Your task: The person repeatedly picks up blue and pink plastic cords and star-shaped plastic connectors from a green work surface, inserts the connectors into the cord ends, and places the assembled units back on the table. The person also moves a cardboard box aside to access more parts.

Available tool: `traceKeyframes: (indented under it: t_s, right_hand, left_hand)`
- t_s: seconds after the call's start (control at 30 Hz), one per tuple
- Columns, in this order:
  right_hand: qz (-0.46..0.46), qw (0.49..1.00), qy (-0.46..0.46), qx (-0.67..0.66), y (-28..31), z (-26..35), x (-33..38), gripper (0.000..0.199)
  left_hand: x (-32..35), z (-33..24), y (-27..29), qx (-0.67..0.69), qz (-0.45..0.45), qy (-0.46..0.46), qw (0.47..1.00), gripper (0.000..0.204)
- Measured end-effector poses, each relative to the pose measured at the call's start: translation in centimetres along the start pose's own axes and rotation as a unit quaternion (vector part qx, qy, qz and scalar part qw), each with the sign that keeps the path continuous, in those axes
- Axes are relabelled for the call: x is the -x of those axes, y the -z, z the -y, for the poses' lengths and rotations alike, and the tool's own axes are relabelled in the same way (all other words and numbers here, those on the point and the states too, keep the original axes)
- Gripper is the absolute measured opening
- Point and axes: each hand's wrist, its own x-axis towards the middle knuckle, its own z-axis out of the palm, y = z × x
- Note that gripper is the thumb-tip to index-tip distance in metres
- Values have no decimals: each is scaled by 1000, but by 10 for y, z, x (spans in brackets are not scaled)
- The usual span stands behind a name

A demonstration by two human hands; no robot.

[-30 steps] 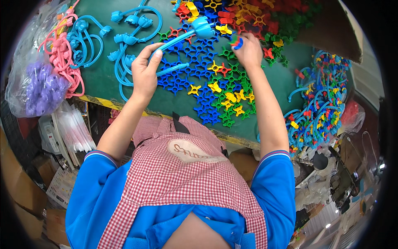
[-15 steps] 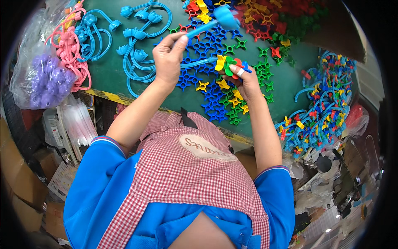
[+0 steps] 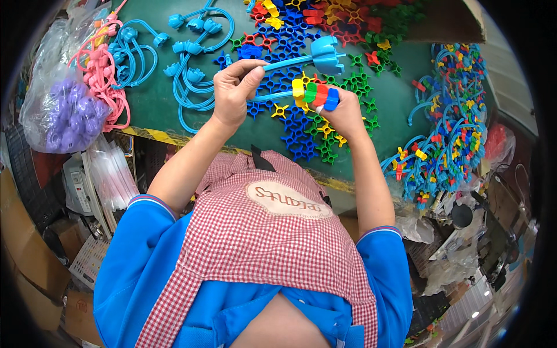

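Currently my left hand (image 3: 232, 93) is clenched around the lower end of a blue plastic stem (image 3: 290, 61), thumb and fingers pinching it above the green table (image 3: 156, 110). The stem runs up and right to a cup-shaped head (image 3: 326, 49). My right hand (image 3: 342, 113) grips a row of small star pieces (image 3: 315, 94), yellow, green, red and blue side by side, held just below the stem and close to the left hand.

Containers noted: a clear plastic bag (image 3: 43, 75) at the table's left edge holds purple pieces (image 3: 69, 119); pink looped stems (image 3: 104, 81) lie against it. A cardboard box (image 3: 447, 23) sits at the top right; I cannot tell its contents.

Loose blue, green and yellow stars (image 3: 301, 139) lie scattered on the table under both hands. Bare blue stems (image 3: 185, 58) lie to the left. Finished stems with coloured stars (image 3: 447, 145) are heaped on the right.
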Motion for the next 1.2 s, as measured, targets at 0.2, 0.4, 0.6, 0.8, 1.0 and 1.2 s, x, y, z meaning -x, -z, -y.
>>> traceKeyframes:
  t_s: [0.2,0.4,0.6,0.8,1.0,1.2]
  right_hand:
    - [96,993,18,72,-8,15,11,58]
    - [-52,986,51,-152,-15,-6,39,35]
    - [-351,882,-58,-308,26,-37,45,26]
    - [-604,690,-54,-396,255,-170,51,23]
    - [-192,953,-147,184,84,-160,12,17]
    - [-157,910,-136,359,18,-120,2,30]
  left_hand:
    - [9,-3,-18,111,27,31,993,17]
    - [9,6,-19,238,-66,149,958,20]
    - [7,24,-37,-176,63,31,982,38]
    - [-14,67,73,-453,1,69,889,42]
    - [-19,91,146,-782,-78,65,615,52]
    - [-22,67,120,-816,22,1,577,38]
